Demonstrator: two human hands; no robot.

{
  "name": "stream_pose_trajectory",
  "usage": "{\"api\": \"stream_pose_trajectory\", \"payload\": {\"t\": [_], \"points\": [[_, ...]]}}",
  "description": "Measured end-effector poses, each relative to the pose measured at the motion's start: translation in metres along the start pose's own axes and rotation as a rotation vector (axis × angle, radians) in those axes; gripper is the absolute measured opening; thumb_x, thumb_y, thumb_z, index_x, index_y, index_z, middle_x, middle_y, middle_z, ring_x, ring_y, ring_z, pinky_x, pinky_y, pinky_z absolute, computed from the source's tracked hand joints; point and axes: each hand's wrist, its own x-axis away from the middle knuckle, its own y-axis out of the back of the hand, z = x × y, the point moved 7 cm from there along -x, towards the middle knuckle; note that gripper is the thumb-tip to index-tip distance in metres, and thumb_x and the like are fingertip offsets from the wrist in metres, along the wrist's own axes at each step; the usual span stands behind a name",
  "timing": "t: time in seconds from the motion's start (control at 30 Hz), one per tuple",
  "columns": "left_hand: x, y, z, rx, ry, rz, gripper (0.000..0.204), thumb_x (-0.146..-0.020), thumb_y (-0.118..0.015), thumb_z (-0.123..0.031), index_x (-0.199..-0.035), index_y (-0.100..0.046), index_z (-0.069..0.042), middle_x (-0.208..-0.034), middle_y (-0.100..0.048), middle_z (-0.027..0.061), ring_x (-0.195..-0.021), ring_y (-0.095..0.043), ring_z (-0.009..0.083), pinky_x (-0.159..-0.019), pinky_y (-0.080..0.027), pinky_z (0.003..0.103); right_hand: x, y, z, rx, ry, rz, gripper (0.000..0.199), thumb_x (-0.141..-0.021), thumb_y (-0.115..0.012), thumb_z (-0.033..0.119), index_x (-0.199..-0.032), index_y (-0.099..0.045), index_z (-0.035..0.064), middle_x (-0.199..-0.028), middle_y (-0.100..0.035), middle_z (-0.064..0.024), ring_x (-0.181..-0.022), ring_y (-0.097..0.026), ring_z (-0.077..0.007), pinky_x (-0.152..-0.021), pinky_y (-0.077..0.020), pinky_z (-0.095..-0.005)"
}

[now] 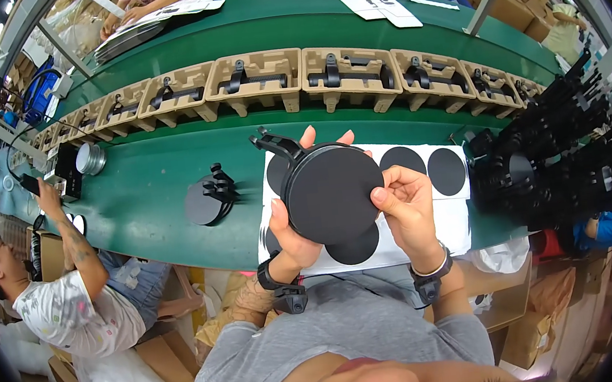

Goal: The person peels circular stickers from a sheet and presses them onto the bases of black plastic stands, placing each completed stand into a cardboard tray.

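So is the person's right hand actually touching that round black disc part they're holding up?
Touching. The head view shows the right hand pinching the edge of the round black disc part with thumb and fingertips.

Round base (335, 194): black, matt, smooth face, plastic-looking bracket. Sheet (457, 212) at the worktop's near edge: white glossy paper carrying matt black discs (446, 171). Trays (255, 77): rough tan moulded pulp. Worktop (143, 201): green, smooth, slight sheen.

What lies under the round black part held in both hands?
Under the round black part lies a white backing sheet on the green table, with black round pads showing beside and below the part. The sheet's middle, and any pads there, is covered.
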Motion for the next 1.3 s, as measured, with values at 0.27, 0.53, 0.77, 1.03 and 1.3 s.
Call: {"api": "stream_pose_trajectory", "payload": {"t": [0.27,0.53,0.77,1.03,1.3], "points": [[0.0,0.002,-0.007,0.024,0.002,0.025,0.095,-0.082,-0.04,-0.074,-0.151,-0.01,-0.015,-0.148,-0.026,0.0284,-0.127,-0.042,0.0458,-0.103,-0.039,0.054,0.0,-0.008,-0.003,0.027,0.027,-0.032,0.01,-0.085,-0.069,0.002,-0.085,-0.059,-0.0021,-0.076,-0.066,-0.0076,-0.065,-0.061,-0.0089,-0.058,-0.0493,-0.021],[0.001,-0.002,-0.014,0.071,0.019,0.059,0.098,-0.074,-0.057,-0.062,-0.15,-0.016,-0.017,-0.146,-0.029,0.0276,-0.126,-0.044,0.0432,-0.102,-0.041,0.053,0.003,-0.015,0.001,0.143,0.083,-0.074,0.013,-0.082,-0.073,0.001,-0.085,-0.06,-0.0028,-0.077,-0.066,-0.0076,-0.067,-0.063,-0.0097,-0.056,-0.0522,-0.0208],[0.003,0.007,-0.02,-0.012,0.053,0.019,0.097,-0.067,-0.065,-0.045,-0.149,-0.02,-0.019,-0.141,-0.036,0.0266,-0.125,-0.045,0.0427,-0.101,-0.043,0.052,-0.009,-0.02,0.006,0.36,0.115,-0.193,0.021,-0.073,-0.079,0.0,-0.074,-0.058,-0.0015,-0.066,-0.062,-0.0047,-0.06,-0.059,-0.0083,-0.05,-0.0474,-0.0201],[0.001,0.02,-0.032,0.107,0.007,-0.009,0.096,-0.078,-0.05,-0.059,-0.15,-0.014,-0.007,-0.136,-0.041,0.0255,-0.12,-0.049,0.0433,-0.099,-0.043,0.053,-0.005,-0.052,0.038,1.203,0.724,-0.088,0.041,-0.058,-0.09,0.018,-0.084,-0.064,-0.001,-0.073,-0.064,-0.0106,-0.067,-0.064,-0.0215,-0.059,-0.0526,-0.0298],[0.005,0.06,-0.032,-0.206,-0.101,-0.223,0.083,-0.083,-0.058,-0.062,-0.14,-0.027,-0.011,-0.129,-0.045,0.0126,-0.118,-0.05,0.0263,-0.098,-0.046,0.044,0.004,-0.107,0.023,1.265,1.005,0.197,0.04,-0.069,-0.073,-0.006,-0.108,-0.065,-0.0032,-0.098,-0.069,-0.0175,-0.083,-0.069,-0.0289,-0.072,-0.0566,-0.0291]]}}
